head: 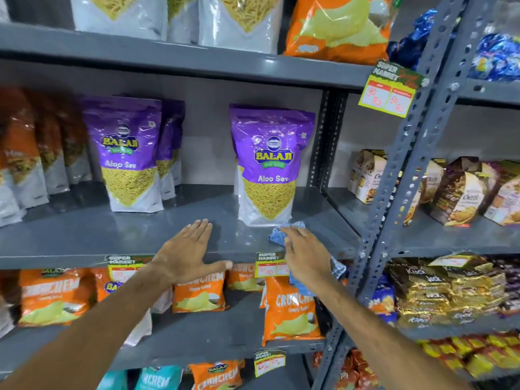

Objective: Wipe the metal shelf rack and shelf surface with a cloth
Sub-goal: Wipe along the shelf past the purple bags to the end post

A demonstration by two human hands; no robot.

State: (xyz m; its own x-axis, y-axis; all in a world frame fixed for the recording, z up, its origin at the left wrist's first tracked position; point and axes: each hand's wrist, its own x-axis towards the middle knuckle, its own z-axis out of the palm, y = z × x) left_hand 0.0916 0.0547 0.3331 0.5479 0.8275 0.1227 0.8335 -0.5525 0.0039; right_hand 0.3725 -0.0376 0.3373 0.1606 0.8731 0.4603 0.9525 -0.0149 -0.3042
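Note:
The grey metal shelf surface (pixel 112 235) runs across the middle of the head view. My right hand (pixel 305 254) presses a blue checked cloth (pixel 277 236) flat on the shelf, just in front of a purple Aloo Sev bag (pixel 271 164). Part of the cloth hangs below my wrist over the shelf's front edge. My left hand (pixel 187 251) lies open, palm down, on the shelf's front edge with its fingers spread and its thumb over the lip. The perforated grey rack upright (pixel 405 164) rises to the right of the cloth.
Another purple Aloo Sev bag (pixel 126 153) and orange and white bags (pixel 19 164) stand at the left of the shelf. Orange chip bags (pixel 289 311) fill the shelf below. Price tags (pixel 270 266) hang from the front lip. Boxed snacks (pixel 461 190) sit in the right bay.

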